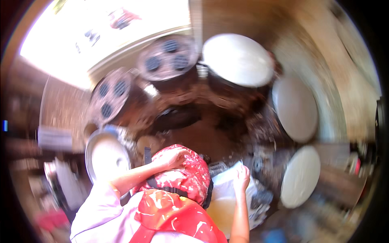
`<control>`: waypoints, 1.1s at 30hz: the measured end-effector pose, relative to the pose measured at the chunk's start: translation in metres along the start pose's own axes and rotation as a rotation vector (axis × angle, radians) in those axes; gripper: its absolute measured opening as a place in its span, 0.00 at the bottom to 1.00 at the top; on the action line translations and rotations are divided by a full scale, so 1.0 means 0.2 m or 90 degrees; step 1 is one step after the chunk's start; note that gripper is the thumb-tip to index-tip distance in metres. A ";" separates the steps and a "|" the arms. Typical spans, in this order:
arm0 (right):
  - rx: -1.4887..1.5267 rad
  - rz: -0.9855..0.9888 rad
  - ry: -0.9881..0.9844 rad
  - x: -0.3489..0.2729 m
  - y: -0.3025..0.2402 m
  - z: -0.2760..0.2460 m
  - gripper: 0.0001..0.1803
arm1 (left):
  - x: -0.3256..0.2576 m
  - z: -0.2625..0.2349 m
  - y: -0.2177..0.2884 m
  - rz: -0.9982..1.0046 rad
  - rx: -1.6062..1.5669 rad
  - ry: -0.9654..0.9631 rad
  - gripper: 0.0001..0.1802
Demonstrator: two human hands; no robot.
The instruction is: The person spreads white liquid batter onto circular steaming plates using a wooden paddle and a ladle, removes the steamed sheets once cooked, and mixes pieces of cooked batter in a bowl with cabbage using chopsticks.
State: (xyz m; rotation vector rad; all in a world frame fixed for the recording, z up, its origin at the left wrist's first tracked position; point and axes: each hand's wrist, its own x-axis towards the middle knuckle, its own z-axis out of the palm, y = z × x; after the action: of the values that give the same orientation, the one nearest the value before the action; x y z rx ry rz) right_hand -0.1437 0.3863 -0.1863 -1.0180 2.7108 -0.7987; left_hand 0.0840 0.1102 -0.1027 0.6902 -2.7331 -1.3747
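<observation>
The place looks like a small workshop where wet, pale material is cast or moulded, not a home room. Round white discs (238,58) stand in a ring around a dark, stained and splattered work area (202,129), and two grey round moulds with dark holes (168,56) sit beside them. The person wears a red apron (178,202) streaked with pale splashes. Bright daylight comes through an opening (105,36) at the upper left. The view is blurred, so finer detail cannot be told.

Blown-out window (101,32) glare upper left; blurred, fisheye-bent, dim edges.
</observation>
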 end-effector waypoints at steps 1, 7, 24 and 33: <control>0.021 -0.021 -0.083 0.12 -0.16 0.01 0.17 | -0.16 -0.04 -0.05 -0.118 -0.075 0.055 0.18; 0.024 -0.241 -0.416 0.54 -0.95 0.36 0.15 | -0.88 -0.02 -0.34 -0.413 -0.159 0.490 0.13; 0.035 0.220 -1.012 0.04 -1.71 2.05 0.14 | -1.58 0.41 -1.00 -0.554 -1.353 0.711 0.27; 0.095 0.180 -0.799 -0.43 -1.40 2.96 0.30 | -1.31 0.18 -1.63 -0.409 -1.665 0.838 0.18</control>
State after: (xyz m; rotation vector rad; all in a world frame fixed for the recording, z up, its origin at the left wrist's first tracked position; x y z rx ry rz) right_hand 0.2611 0.0103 -0.5466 -0.6881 1.6058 -0.1541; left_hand 0.4378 0.0702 -0.3242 0.9563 0.8963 -1.6929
